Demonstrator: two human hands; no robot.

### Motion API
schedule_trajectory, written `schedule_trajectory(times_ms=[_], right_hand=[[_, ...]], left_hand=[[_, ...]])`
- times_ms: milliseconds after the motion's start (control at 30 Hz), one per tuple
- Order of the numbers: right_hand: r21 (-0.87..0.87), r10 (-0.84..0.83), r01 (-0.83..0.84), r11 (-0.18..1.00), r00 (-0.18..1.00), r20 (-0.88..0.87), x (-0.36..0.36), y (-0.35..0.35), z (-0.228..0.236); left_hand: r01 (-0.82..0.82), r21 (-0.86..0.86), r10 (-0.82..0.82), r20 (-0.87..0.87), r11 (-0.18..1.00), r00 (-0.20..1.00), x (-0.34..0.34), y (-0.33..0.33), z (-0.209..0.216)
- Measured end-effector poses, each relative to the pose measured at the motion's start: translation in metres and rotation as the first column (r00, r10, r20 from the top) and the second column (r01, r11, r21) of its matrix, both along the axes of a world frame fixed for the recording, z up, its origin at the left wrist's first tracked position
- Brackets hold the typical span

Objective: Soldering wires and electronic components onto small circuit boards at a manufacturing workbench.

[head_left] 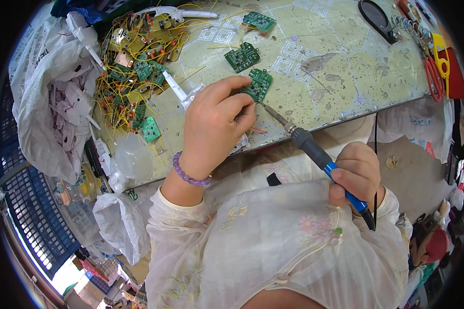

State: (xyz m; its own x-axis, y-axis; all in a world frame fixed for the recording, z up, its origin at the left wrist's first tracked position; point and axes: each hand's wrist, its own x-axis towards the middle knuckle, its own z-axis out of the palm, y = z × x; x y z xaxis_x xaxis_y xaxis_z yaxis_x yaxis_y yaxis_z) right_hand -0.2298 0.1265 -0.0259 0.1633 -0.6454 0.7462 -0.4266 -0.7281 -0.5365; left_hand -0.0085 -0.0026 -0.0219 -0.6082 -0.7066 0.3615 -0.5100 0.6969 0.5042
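- Head view, the step: judging by the pose, a solder joint is being worked at the near edge of a green circuit board, which lies on the table just beyond the left fingertips.
- The right hand has its grip closed around the blue handle of a soldering iron; the iron slants up and leftward, its tip at the board's near edge. Whether it touches a pad is too fine to tell.
- The left hand reaches over the board's left side, index finger and thumb curled close together; I cannot tell whether that grip is clamped on the board, on a wire, or merely steadying.
- A short red wire shows beside the left hand, near the table edge.
- Next move, as I judge it: hold board and tip steady until the solder flows, then draw the iron away without disturbing the joint or brushing the left fingers.
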Motion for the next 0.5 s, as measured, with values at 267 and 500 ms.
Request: schedule_trajectory(times_ms=[267,500], right_hand=[[0.032,-0.014,0.013,0.999,1.0,0.004,0.0006,0.001,0.0006],[0.092,-0.032,0.026,0.995,0.997,0.066,-0.0031,0.0048,-0.0078]], left_hand=[[0.007,-0.011,-0.007,0.024,1.0,1.0,0.0,0.0012,0.0019],[0.018,-0.023,-0.018,0.005,1.0,1.0,-0.0005,0.0014,0.001]])
